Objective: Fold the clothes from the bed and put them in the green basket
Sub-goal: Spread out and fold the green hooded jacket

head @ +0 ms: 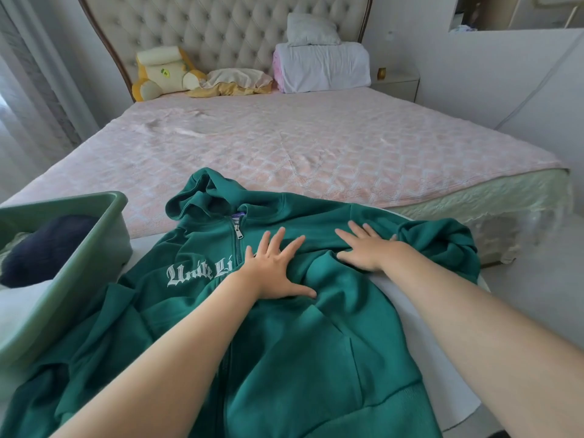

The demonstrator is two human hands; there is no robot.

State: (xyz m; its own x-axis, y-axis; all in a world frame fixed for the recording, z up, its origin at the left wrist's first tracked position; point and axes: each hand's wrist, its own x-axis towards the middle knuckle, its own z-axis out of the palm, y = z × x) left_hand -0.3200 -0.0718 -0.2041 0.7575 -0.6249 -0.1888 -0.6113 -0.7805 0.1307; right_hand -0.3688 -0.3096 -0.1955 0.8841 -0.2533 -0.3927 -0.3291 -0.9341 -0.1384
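Note:
A dark green zip hoodie (284,343) with white lettering lies face up on a white surface at the foot of the bed, its hood toward the mattress. My left hand (275,270) presses flat on its chest beside the zipper, fingers spread. My right hand (366,251) rests flat on the right shoulder area, fingers straight; the right sleeve is bunched up beyond it. The green basket (104,263) stands at the left and holds a folded dark navy garment (47,248).
The bed (284,147) with a pink quilted cover stretches ahead. A yellow plush toy (161,74), a pillow and folded bedding (322,66) sit by the tufted headboard. A white nightstand (398,85) stands at the far right, curtains at the left.

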